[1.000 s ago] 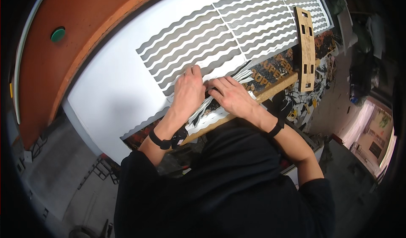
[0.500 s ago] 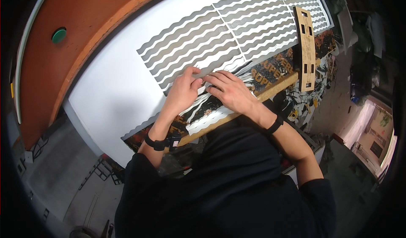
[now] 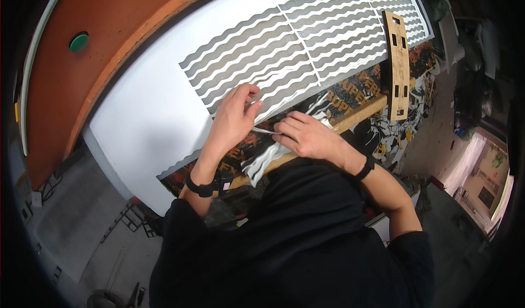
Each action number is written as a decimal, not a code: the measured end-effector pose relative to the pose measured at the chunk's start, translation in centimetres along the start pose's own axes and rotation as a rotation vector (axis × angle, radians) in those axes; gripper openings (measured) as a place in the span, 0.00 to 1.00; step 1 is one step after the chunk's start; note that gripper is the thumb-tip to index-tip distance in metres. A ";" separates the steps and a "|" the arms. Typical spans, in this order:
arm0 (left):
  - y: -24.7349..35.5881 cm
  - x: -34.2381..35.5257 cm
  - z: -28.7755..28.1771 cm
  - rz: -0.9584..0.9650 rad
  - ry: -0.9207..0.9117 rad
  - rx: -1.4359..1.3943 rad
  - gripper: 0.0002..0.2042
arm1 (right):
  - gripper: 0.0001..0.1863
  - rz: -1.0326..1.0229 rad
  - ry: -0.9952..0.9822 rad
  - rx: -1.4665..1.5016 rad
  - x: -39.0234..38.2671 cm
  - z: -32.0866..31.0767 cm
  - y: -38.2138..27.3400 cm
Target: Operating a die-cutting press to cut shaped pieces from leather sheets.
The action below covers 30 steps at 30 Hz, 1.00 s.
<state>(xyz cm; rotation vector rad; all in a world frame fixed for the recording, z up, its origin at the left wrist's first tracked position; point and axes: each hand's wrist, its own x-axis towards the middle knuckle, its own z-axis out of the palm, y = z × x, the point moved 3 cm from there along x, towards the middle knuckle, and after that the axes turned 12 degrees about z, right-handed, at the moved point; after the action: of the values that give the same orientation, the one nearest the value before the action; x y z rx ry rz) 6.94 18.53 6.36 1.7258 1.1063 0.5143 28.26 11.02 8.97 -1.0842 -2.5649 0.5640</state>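
A large white sheet point(image 3: 136, 111) lies before me, with rows of wavy grey and white bands across its middle and right. My left hand point(image 3: 234, 116) rests over its near edge, fingers loosely curled, thumb and forefinger apart. Closer to my body, my right hand point(image 3: 309, 137) is closed on a bunch of thin white wavy strips point(image 3: 263, 159). Their ends stick out on both sides of that hand. One thin strip runs from the right fingertips toward the left hand's thumb; whether the left hand touches it cannot be made out.
A tan slotted board point(image 3: 399, 67) lies across the sheet's right part. Beneath is a dark printed panel point(image 3: 350, 92) with a wooden bar point(image 3: 358, 114) along its near edge. Offcuts point(image 3: 402, 130) heap at the right. An orange-brown surface point(image 3: 82, 83) with a green disc point(image 3: 79, 42) stands left.
My right hand has drawn away from the left, toward my body, bringing the white strips with it. More of the dark panel shows between the hands. The left hand has barely moved.
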 end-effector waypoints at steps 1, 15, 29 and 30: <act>0.8 -0.2 -0.4 0.104 0.082 0.052 0.21 | 0.17 -0.007 -0.018 -0.017 -0.2 -0.9 -0.6; 7.6 2.2 -0.3 0.484 -0.127 0.648 0.28 | 0.12 0.325 0.179 -0.062 3.7 -6.1 4.2; -2.5 3.3 -1.5 0.442 0.074 0.496 0.19 | 0.29 0.518 0.139 -0.170 -1.2 -3.0 11.4; -3.2 3.0 -1.6 0.443 0.072 0.496 0.19 | 0.28 0.535 0.185 -0.157 -1.7 -3.1 11.7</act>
<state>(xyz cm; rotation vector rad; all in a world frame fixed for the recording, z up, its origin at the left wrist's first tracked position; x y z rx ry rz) 5.85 22.26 3.74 2.4303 0.9496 0.6090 37.89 17.98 6.07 -1.8052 -2.1807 0.3570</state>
